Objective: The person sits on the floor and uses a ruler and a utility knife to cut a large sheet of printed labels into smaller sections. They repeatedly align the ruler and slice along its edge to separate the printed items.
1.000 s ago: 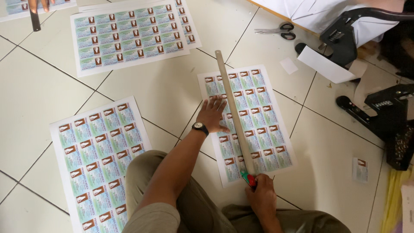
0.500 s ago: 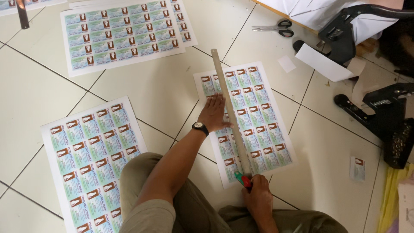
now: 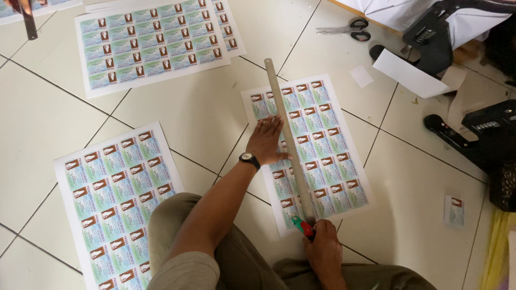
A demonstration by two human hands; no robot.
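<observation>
Metal ruler [image 3: 290, 145] pinned flat by left hand [image 3: 266, 140] on printed sheet [image 3: 322, 156]; right hand [image 3: 324, 252] grips cutter [image 3: 302, 226].

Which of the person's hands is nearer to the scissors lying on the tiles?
Left. The left hand presses the ruler mid-sheet, below-left of the scissors; the right hand grips the cutter at the sheet's near edge.

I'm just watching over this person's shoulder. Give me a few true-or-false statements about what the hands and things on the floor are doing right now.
1. The left hand presses flat on a long ruler. True.
2. The ruler lies across a printed sheet of cards. True.
3. The right hand holds the scissors. False: it grips a red and green cutter at the ruler's near end; the scissors lie apart on the tiled floor.
4. The left wrist is bare. False: it wears a wristwatch.
</observation>
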